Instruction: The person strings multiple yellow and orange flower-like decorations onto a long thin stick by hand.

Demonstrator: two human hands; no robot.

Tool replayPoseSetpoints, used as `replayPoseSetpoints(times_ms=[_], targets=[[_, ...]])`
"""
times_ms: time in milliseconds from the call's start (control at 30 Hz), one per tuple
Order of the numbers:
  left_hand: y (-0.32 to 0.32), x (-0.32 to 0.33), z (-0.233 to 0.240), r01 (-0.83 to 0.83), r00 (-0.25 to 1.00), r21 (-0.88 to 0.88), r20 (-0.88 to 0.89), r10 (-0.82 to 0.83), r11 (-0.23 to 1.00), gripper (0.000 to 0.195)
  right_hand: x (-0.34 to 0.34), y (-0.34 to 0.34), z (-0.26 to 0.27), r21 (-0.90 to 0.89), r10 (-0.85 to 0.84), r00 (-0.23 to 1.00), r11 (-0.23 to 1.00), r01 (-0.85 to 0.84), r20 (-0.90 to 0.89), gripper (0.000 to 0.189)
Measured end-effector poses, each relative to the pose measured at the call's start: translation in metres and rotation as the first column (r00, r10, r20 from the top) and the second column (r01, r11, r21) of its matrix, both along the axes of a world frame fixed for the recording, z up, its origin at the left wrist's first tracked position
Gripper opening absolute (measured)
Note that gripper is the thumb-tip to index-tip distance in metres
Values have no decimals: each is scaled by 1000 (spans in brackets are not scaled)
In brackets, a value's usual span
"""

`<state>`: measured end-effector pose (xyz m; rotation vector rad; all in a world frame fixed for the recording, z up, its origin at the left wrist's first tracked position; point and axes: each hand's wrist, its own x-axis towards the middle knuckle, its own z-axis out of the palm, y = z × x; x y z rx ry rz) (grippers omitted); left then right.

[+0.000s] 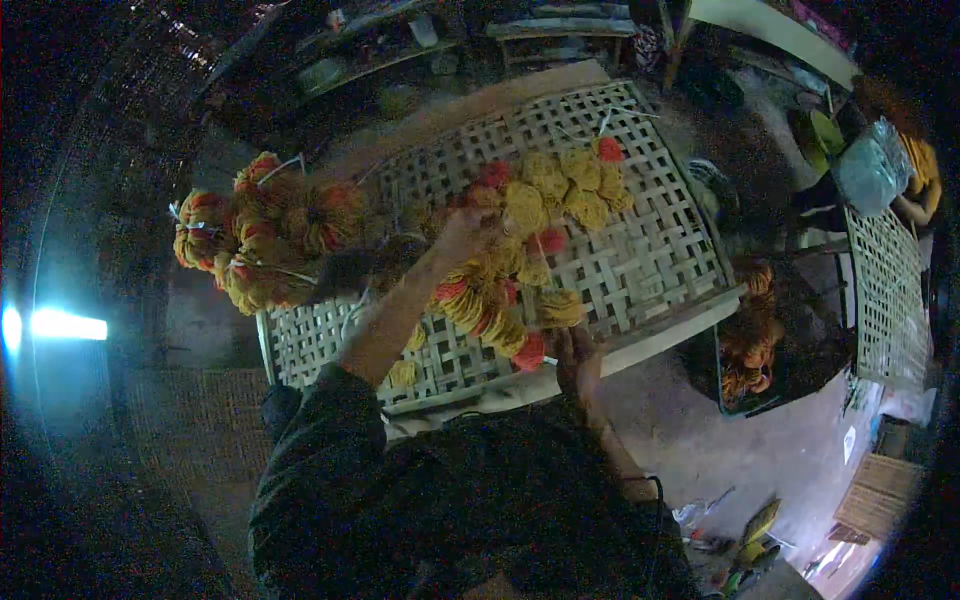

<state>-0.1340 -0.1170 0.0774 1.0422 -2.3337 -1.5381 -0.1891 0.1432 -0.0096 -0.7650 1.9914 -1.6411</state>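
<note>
In the head view a woven bamboo rack [660,202] lies before me, bearing thin yellow and red discs, perhaps dried food. My left hand [469,232] is over the middle of the rack, at a cluster of yellow discs [525,206]; its fingers are blurred. My right hand [581,356] hangs at the rack's near edge, just below a small yellow stack [561,308] that it seems to touch. Between the hands runs a string of yellow and red discs [484,307]. Several tied bundles of such discs [262,232] are heaped at the rack's left end.
A second woven rack [889,300] stands at the right, beside a person [926,172] with a large clear plastic bag [870,172]. Between the racks, a dark container [810,360] holds orange-brown bundles [750,345]. Shelves [562,28] stand behind; litter lies on the floor at the lower right.
</note>
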Motion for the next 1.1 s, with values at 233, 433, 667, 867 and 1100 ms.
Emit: replayPoseSetpoints(times_ms=[233,433,667,867,1100], targets=[[-16,25,-31,344,935,-572,132,-330,745,27,-2,-8,15,99,81,997,992,-80,-14,20],[-9,-14,-62,264,964,-506,150,-218,821,22,2,7,-9,0,7,997,1000,-7,71,23],[-4,-83,-106,472,859,-665,496,-131,578,16,9,22,19,-53,-102,500,957,286,860,18],[-24,-81,-102,472,856,-680,506,-106,561,14,-1,27,60,180,7,989,983,-34,149,18],[-34,-24,-57,-43,984,-100,-176,25,994,25,1,-3,9,-69,-20,962,997,40,274,20]])
